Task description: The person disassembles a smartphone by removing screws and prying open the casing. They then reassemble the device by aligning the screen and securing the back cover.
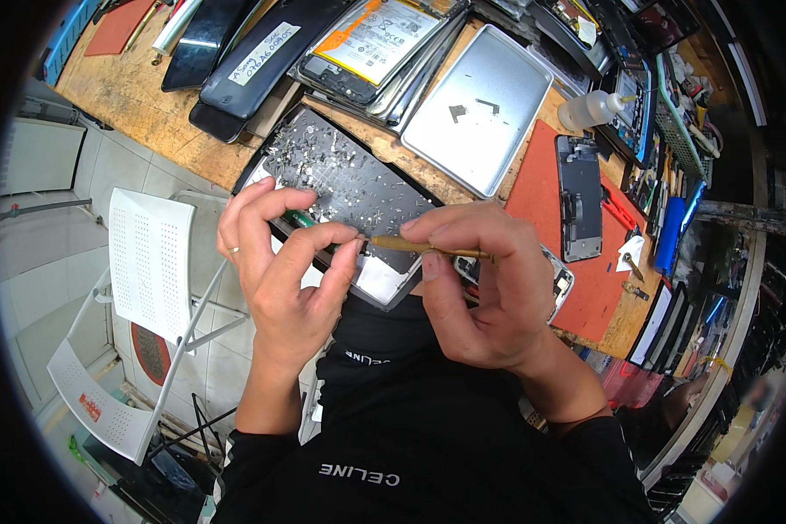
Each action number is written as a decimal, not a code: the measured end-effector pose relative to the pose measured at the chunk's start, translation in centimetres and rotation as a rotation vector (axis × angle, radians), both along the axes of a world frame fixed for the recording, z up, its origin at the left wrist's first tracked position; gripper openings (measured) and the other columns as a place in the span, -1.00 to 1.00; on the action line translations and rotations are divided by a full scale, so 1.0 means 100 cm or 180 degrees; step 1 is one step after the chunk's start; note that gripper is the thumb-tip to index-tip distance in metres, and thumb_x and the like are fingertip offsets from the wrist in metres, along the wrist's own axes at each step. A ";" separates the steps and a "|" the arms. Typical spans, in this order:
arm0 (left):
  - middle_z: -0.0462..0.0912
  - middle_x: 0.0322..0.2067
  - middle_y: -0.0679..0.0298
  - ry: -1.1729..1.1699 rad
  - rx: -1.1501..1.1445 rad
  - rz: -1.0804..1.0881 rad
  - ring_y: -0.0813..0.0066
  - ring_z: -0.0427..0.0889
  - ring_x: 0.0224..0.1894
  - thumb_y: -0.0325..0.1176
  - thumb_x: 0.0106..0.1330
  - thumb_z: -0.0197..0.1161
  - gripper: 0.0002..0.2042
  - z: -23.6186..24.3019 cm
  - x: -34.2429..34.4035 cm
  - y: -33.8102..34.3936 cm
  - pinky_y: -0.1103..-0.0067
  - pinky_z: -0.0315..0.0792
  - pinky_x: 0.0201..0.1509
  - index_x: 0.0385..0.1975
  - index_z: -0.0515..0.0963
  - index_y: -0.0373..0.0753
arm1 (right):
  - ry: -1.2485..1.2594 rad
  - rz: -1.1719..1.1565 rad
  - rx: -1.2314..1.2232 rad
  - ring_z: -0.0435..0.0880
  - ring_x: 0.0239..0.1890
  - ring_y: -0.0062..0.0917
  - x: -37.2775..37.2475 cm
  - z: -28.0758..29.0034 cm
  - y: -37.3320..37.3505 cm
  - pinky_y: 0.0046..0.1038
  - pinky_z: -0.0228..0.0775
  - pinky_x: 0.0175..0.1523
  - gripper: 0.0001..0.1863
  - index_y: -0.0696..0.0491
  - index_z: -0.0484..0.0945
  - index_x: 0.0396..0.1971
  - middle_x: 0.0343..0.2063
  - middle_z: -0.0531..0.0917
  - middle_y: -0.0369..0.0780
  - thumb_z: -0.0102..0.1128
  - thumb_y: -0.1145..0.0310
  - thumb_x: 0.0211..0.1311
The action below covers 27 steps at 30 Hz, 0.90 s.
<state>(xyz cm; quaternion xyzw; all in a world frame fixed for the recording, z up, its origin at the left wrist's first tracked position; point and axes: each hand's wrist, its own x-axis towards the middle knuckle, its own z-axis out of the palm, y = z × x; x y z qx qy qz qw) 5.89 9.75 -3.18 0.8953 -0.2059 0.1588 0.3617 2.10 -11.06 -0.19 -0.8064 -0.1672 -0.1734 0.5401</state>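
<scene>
Above a dark tray [384,188] strewn with many tiny screws and metal bits, my two hands meet nearly tip to tip. My left hand [279,262] pinches thumb and forefinger on something tiny and dark that I cannot make out; its other fingers are raised and curled. A green, rod-like piece [300,218] shows behind those fingers; whether they hold it, I cannot tell. In my right hand [489,279] is a slim brass-coloured tool [397,244], its narrow end pointing at the left fingertips. Part of a phone [561,284] peeks out beneath the right hand.
A silver metal tray [472,144] holds small dark pieces. Beyond lie stacked phone parts [375,44] and dark phone panels [249,65]. To the right, a phone frame [578,196] and red pliers [618,205] rest on a red mat [533,188]. A white chair [151,262] stands left.
</scene>
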 end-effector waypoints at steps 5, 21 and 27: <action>0.61 0.05 0.25 -0.0039 0.0070 -0.0055 -0.02 0.44 0.36 -0.42 0.03 0.66 -0.77 0.002 0.001 0.000 0.13 0.19 0.46 -0.30 0.81 -0.07 | -0.0104 -0.0046 -0.0150 0.80 -0.07 -0.34 0.002 0.003 0.000 -0.41 0.65 0.01 -0.67 0.25 0.44 0.01 -0.11 0.74 0.04 0.23 0.81 0.32; 0.69 0.04 -0.11 0.0656 -0.0597 -0.1239 -0.10 0.72 0.01 -0.55 0.20 0.52 -0.52 0.008 -0.067 -0.064 0.25 0.63 0.08 0.13 0.57 -0.45 | -0.0354 -0.0614 -0.1037 0.83 -0.11 -0.35 -0.023 0.023 -0.088 -0.35 0.70 0.06 -0.38 0.34 0.31 0.44 -0.07 0.76 0.03 0.30 0.72 0.44; 0.59 0.18 -0.26 0.0278 0.0020 -0.1023 -0.21 0.65 0.16 -0.52 0.21 0.53 -0.37 0.005 -0.068 -0.079 0.13 0.54 0.29 0.30 0.46 -0.50 | -0.0887 -0.0667 -0.0984 0.84 -0.19 -0.33 -0.013 -0.011 -0.088 -0.35 0.76 -0.04 -0.34 0.37 0.28 0.47 0.10 0.69 0.11 0.30 0.73 0.42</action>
